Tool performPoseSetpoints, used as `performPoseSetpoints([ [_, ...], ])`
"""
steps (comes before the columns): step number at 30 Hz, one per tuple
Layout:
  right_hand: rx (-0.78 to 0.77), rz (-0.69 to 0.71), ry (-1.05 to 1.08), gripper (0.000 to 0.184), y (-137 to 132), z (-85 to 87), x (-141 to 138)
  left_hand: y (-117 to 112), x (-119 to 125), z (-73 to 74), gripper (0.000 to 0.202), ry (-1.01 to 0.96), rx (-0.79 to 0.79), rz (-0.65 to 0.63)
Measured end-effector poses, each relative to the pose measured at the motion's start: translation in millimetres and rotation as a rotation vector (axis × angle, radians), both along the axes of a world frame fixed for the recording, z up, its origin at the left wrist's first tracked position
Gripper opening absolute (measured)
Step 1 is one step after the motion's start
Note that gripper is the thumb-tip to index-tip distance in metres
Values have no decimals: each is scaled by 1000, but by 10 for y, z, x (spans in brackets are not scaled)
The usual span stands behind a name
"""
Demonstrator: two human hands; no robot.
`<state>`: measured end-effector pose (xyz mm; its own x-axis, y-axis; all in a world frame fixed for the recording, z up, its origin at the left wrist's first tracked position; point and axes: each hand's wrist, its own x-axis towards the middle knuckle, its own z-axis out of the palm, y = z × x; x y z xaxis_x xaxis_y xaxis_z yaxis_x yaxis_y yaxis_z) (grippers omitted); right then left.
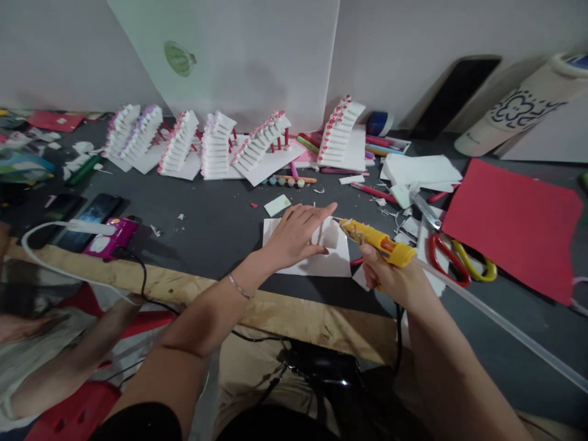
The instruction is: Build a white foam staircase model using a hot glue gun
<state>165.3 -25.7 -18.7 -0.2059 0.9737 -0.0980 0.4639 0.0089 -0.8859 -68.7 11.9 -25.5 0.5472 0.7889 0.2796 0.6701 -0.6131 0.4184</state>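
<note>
Dark table (pixel 220 226) fills the middle of the frame. Red sheet (pixel 514 226) lies at centre right. Row of white staircase models (pixel 220 144) runs across upper left to centre. White base sheet (pixel 316 263) lies flat at centre. My left hand (pixel 298 236) rests on it, thumb and fingers pinched on a small foam piece (pixel 327 236) standing there. My right hand (pixel 390 278), just right of the sheet, is clamped around a yellow glue gun (pixel 376 241), its nozzle right at the piece's upper edge. Scissors (pixel 454 257) lie beside it, right of centre.
</note>
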Motion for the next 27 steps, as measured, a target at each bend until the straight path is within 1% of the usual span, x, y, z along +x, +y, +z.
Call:
performPoseSetpoints([
  [4,-9,11,-44,59,-6,25,3,-3,4,-3,83,4,-6,-4],
  [9,-50,45,-157,68,-19,111,-10,31,-32,-18,84,-32,-15,24],
  [14,-49,143,-216,73,-29,185,-25,64,-66,-24,87,-44,-45,85],
  [20,-112,191,-181,69,-32,144,13,69,-82,-3,88,-51,-60,135],
  [23,-106,215,-157,66,-32,132,21,76,-85,-1,88,-50,-62,148],
  [25,-86,196,-174,67,-32,135,13,76,-80,-3,87,-48,-57,144],
  [27,-57,149,-198,69,-30,136,1,69,-67,-6,88,-42,-46,114],
])
